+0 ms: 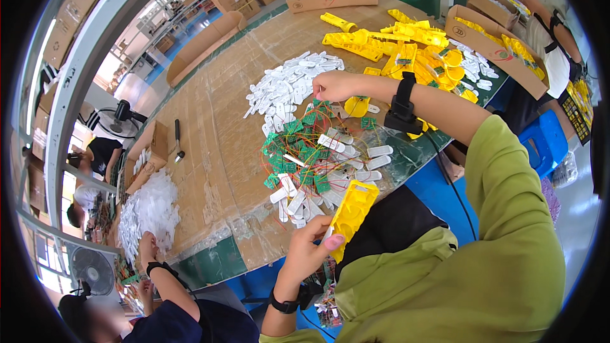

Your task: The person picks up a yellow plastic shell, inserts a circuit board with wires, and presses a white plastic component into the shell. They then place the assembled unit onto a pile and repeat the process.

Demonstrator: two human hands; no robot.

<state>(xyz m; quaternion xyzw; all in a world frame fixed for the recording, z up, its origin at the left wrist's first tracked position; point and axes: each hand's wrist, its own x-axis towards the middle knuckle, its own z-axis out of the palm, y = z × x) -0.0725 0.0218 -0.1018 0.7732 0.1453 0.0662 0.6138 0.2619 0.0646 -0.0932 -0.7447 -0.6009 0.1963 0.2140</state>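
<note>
While the left hand (305,251) grips a yellow plastic housing (351,215) at the near edge of the table (210,152), fingers closed around its lower end, I see the right hand (332,86) stretched out over the far side of the heap of green circuit boards (298,152). Its fingers are pinched together at the heap, but I cannot tell what they hold. White plastic pieces (289,82) lie just beyond that hand, and more sit among the boards. A pile of yellow housings (406,47) lies further right. A co-worker's hand (147,244) touches a white heap (149,213) at the left end.
</note>
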